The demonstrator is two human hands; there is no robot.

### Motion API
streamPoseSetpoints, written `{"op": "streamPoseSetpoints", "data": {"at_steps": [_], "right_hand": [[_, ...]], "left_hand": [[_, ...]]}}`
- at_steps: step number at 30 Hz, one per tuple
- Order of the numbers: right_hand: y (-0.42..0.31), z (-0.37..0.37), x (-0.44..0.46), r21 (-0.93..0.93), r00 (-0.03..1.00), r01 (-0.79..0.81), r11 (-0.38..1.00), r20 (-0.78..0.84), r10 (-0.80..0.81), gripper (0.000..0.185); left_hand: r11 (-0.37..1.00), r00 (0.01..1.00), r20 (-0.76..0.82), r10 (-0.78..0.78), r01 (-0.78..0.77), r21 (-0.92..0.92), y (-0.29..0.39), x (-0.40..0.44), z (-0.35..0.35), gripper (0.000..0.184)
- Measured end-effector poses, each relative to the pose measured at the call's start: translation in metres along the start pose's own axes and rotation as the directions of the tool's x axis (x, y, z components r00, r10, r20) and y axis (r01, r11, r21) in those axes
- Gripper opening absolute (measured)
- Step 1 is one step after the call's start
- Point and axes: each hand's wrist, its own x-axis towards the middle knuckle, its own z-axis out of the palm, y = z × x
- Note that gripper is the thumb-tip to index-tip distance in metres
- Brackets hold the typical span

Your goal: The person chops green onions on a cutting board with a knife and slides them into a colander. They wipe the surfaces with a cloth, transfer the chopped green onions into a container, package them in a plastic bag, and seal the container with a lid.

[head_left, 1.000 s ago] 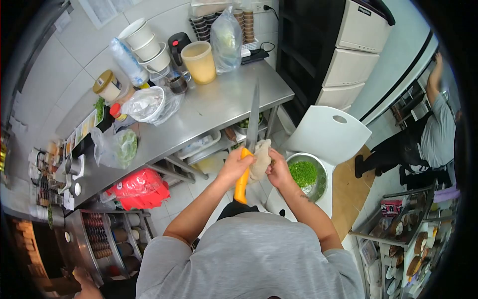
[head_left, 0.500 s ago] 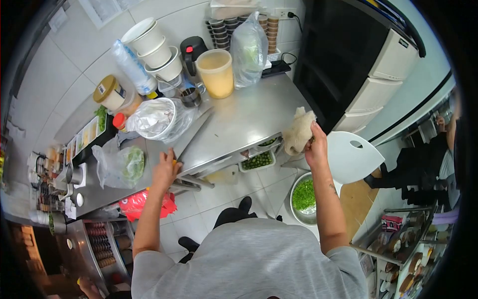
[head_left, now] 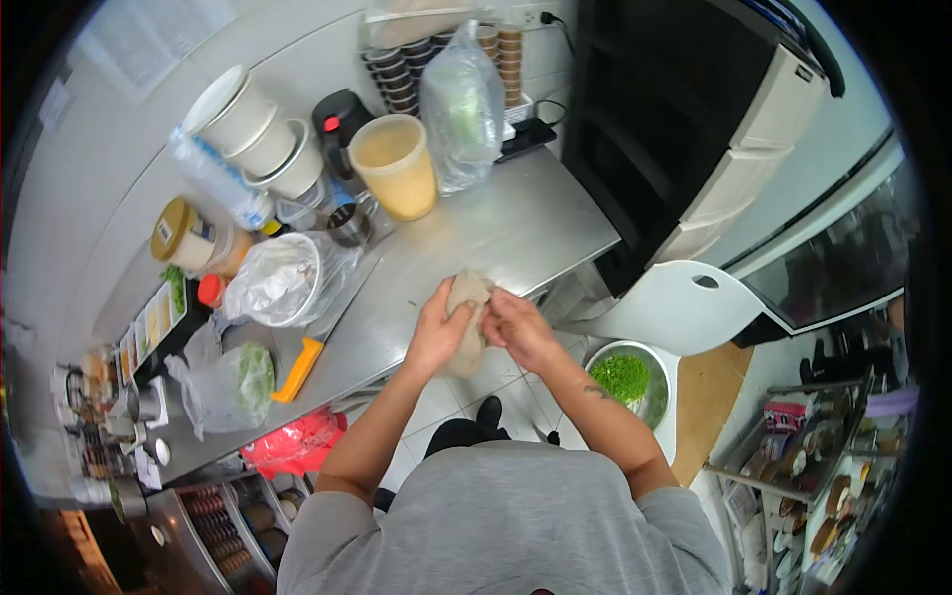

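A beige cloth point(head_left: 466, 322) hangs between my two hands over the front edge of the steel table point(head_left: 496, 233). My left hand point(head_left: 438, 327) is wrapped round the cloth from its left side. On the right side, my right hand point(head_left: 519, 327) has its fingers closed at the cloth's upper part. The knife lies on the table to the left of my hands, its yellow handle point(head_left: 297, 370) towards the front edge and its blade pointing up and away. A bowl of chopped greens point(head_left: 621, 378) stands on a white chair point(head_left: 674, 315) to the right.
Along the wall stand stacked white tubs point(head_left: 260, 139), a yellowish container point(head_left: 394, 167) and a plastic bag point(head_left: 463, 109). A covered white bowl point(head_left: 283, 281) and a bag of greens point(head_left: 243, 385) are at the left. Drawers point(head_left: 739, 174) stand beyond the table's right end.
The knife went from my left hand onto the table, and that hand let go of it. My right hand brought the cloth back from the right, and my left hand took hold of it too.
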Motion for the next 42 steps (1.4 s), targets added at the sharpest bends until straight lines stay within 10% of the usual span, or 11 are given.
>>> {"op": "streamPoseSetpoints", "data": {"at_steps": [11, 14, 16, 21, 25, 26, 29, 34, 37, 38, 42], "right_hand": [[-0.005, -0.174, -0.090, 0.464, 0.868, 0.323, 0.825, -0.493, -0.063, 0.045], [0.040, -0.225, -0.120, 0.435, 0.609, 0.412, 0.801, -0.785, 0.113, 0.035], [0.118, -0.286, -0.127, -0.190, 0.445, 0.457, 0.869, -0.797, -0.408, 0.041], [0.106, -0.249, -0.197, 0.447, 0.590, 0.738, 0.505, -0.791, -0.163, 0.071], [0.108, -0.261, -0.234, 0.470, 0.545, 0.723, 0.506, -0.838, -0.001, 0.088], [0.124, -0.280, -0.245, 0.750, 0.751, 0.652, 0.109, -0.620, -0.226, 0.093], [0.067, -0.231, -0.258, 0.468, 0.511, 0.624, 0.626, -0.850, 0.126, 0.091], [0.096, -0.286, -0.262, 0.367, 0.486, 0.496, 0.787, -0.868, 0.098, 0.063], [0.125, -0.307, -0.254, 0.021, 0.109, -0.045, 0.999, -0.994, 0.025, 0.052], [0.193, -0.363, -0.254, -0.406, -0.031, -0.332, 0.852, -0.898, -0.440, 0.048], [0.272, -0.402, -0.274, 0.007, -0.354, -0.550, 0.835, -0.908, -0.225, 0.063]], "left_hand": [[0.158, 0.809, 0.205, 0.551, -0.342, 0.926, 0.021, 0.106, 0.056, 0.043], [0.524, 0.647, 0.482, 0.590, -0.762, 0.381, 0.023, 0.076, 0.144, 0.031], [0.743, 0.528, 0.738, 0.420, -0.667, 0.055, 0.029, 0.019, 0.213, 0.026], [0.818, 0.207, 0.974, 0.089, -0.573, 0.047, -0.088, -0.086, 0.340, 0.043], [0.714, 0.272, 0.960, -0.062, -0.660, 0.233, -0.110, -0.063, 0.372, 0.050], [0.691, 0.298, 0.950, -0.093, -0.667, 0.277, -0.115, -0.055, 0.375, 0.052], [0.373, 0.444, 0.852, 0.278, -0.867, 0.330, -0.139, -0.033, 0.370, 0.055], [0.726, 0.499, 0.863, 0.076, -0.621, 0.295, -0.099, -0.032, 0.346, 0.033], [0.555, 0.611, 0.653, 0.448, -0.763, 0.332, -0.057, -0.009, 0.286, 0.027], [0.483, 0.662, 0.576, 0.479, -0.747, 0.457, -0.039, 0.008, 0.257, 0.030], [0.249, 0.777, 0.277, 0.565, -0.481, 0.840, 0.019, 0.073, 0.130, 0.039]]}}
